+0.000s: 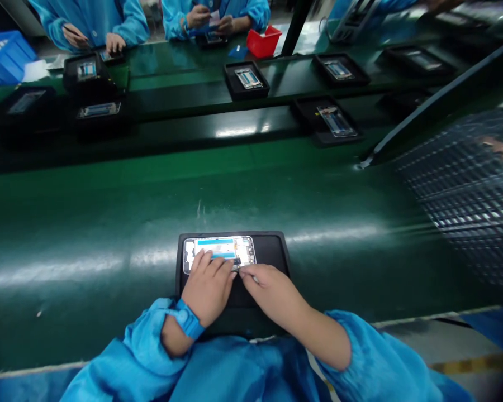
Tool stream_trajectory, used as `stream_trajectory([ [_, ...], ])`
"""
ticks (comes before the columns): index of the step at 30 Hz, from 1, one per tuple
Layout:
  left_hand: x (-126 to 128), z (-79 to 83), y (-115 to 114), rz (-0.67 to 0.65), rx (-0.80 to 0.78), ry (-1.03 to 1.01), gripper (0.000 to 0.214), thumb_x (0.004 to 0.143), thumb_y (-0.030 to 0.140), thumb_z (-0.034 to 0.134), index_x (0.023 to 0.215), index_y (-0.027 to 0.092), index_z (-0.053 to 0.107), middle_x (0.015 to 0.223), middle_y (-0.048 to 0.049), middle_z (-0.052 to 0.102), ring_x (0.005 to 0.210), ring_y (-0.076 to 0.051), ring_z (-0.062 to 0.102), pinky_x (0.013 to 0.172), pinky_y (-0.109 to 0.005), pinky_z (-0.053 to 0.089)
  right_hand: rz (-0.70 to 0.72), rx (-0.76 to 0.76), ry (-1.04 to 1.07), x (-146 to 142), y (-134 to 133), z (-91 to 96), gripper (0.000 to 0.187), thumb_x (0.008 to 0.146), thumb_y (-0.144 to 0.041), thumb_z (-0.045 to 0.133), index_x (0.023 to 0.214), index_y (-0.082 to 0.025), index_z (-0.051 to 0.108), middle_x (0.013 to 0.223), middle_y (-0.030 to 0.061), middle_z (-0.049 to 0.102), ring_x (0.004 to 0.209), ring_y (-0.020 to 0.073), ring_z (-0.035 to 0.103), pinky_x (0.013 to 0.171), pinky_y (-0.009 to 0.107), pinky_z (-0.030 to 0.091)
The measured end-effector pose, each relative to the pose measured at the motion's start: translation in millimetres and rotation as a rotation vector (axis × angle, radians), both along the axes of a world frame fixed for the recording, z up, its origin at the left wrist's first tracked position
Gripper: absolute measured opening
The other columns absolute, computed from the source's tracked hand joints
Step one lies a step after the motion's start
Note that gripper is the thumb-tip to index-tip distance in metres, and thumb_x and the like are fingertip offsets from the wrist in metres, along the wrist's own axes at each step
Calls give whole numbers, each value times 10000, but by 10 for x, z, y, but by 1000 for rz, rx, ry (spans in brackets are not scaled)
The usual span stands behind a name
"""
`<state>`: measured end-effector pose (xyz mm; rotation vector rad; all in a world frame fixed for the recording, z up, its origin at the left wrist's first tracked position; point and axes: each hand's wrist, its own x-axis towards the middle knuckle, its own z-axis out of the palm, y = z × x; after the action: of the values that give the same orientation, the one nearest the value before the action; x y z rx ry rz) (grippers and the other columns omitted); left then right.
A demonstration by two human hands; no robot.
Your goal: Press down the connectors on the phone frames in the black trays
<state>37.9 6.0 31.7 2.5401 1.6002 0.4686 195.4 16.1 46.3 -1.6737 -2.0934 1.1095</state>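
A smartphone frame, its inside face up with blue strips and bright metal parts, lies in a black tray on the green bench. My left hand rests over the frame's lower left part, fingers stretched out across it. A blue wrist strap circles my left wrist. At the frame's lower right edge my right hand is closed in a pinch, thumb and forefinger close to the left fingertips. Whatever the pinch holds is hidden or too small to name.
Beyond the bench runs a dark conveyor with several black trays holding phone frames, such as this tray. Two co-workers in blue sit opposite. A red bin, a blue crate and a slanted post stand around. Grey racks are at right.
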Motion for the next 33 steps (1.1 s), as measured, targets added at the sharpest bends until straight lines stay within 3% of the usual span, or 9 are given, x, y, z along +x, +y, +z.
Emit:
stream_trajectory([
  [5, 79, -64, 31, -110, -34, -105, 206, 829, 166, 415, 926, 175, 596, 799, -24, 631, 904, -198, 520, 944, -431, 362, -309, -269, 228, 22, 58, 58, 191, 768, -257, 454, 803, -237, 640, 849, -7, 661, 800, 151, 603, 709, 258, 462],
  [10, 86, -82, 53, -77, 121, -198, 173, 825, 155, 411, 807, 163, 582, 701, -29, 595, 789, -178, 534, 870, -414, 433, -495, -514, 332, -42, 112, 74, 217, 737, -318, 497, 877, -194, 607, 560, -35, 551, 465, 111, 507, 417, 209, 380],
  [13, 98, -84, 51, -57, 211, -206, 143, 805, 130, 434, 811, 151, 575, 721, -42, 590, 825, -191, 524, 850, -402, 451, -588, -594, 418, -75, 139, 63, 274, 722, -307, 525, 963, -186, 573, 484, -66, 478, 383, 82, 420, 361, 185, 312],
  [16, 114, -96, 42, -46, 222, -168, 130, 795, 116, 444, 789, 144, 571, 710, -46, 586, 846, -204, 515, 864, -415, 441, -693, -598, 515, -66, 151, 26, 345, 714, -325, 542, 1029, -185, 537, 482, -65, 480, 389, 89, 427, 347, 181, 315],
  [20, 125, -126, 36, -65, 172, -87, 112, 788, 125, 465, 778, 146, 574, 717, -47, 585, 878, -226, 508, 879, -437, 423, -841, -452, 700, -19, 161, -43, 406, 704, -397, 568, 1050, -191, 516, 530, -55, 518, 407, 93, 456, 369, 197, 364],
  [24, 126, -146, 43, -74, 143, -75, 122, 790, 122, 462, 789, 156, 580, 743, -49, 587, 901, -224, 509, 880, -438, 421, -906, -197, 696, 0, 147, -84, 433, 736, -464, 526, 1064, -182, 514, 664, -4, 612, 527, 120, 553, 502, 249, 460],
  [29, 127, -141, 50, -74, 141, -78, 116, 789, 126, 473, 783, 148, 587, 747, -48, 599, 902, -230, 514, 886, -434, 416, -833, 213, 584, -23, 80, -244, 307, 805, -410, 457, 1014, -193, 514, 780, 38, 653, 723, 167, 607, 698, 358, 480],
  [33, 128, -135, 47, -76, 127, -68, 115, 783, 122, 482, 786, 147, 594, 746, -44, 603, 900, -229, 520, 899, -430, 405, -698, 429, 623, -33, 39, -390, 228, 847, -321, 417, 1042, -214, 468, 832, 42, 658, 740, 157, 616, 679, 353, 497],
])
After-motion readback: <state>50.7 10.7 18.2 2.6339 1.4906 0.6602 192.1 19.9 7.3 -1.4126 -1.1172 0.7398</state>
